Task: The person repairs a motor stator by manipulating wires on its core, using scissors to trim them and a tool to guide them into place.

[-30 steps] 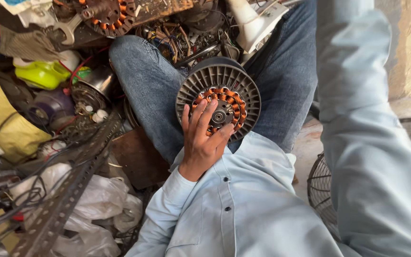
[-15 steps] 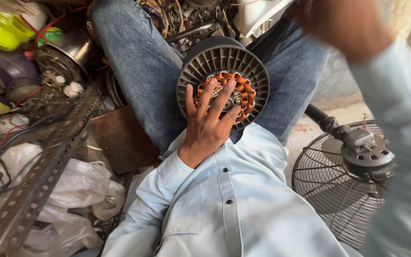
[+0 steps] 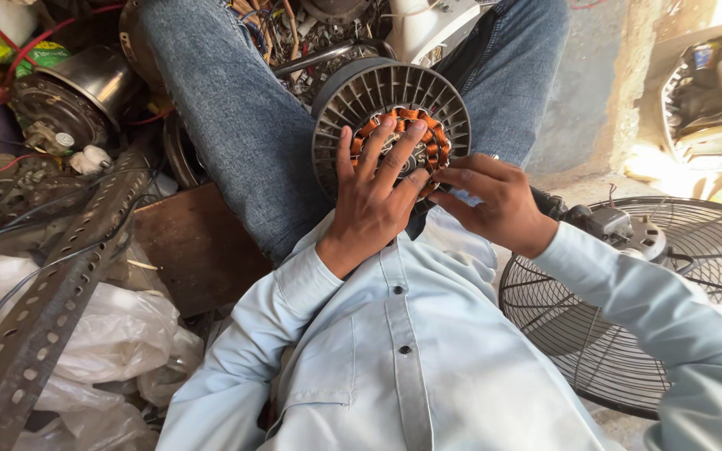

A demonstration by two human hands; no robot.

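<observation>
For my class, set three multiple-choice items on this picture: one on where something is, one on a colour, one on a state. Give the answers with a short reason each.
1. Where does the fan motor sit?
A. on the person's lap, between the legs
B. on the wire fan guard
C. on the plastic bags

2. What colour are the motor's coils?
A. green
B. orange-copper
C. white

3. How does the left hand meet the motor?
A. fingers spread flat on its face
B. clenched in a fist beside it
C. held well away from it

Answers: 1 A, the motor rests between the jeans-clad thighs, while the fan guard lies apart at the right. 2 B, the ring of windings shows orange-copper. 3 A, the open fingers lie across the coils, with the right hand at the motor's lower edge.
</observation>
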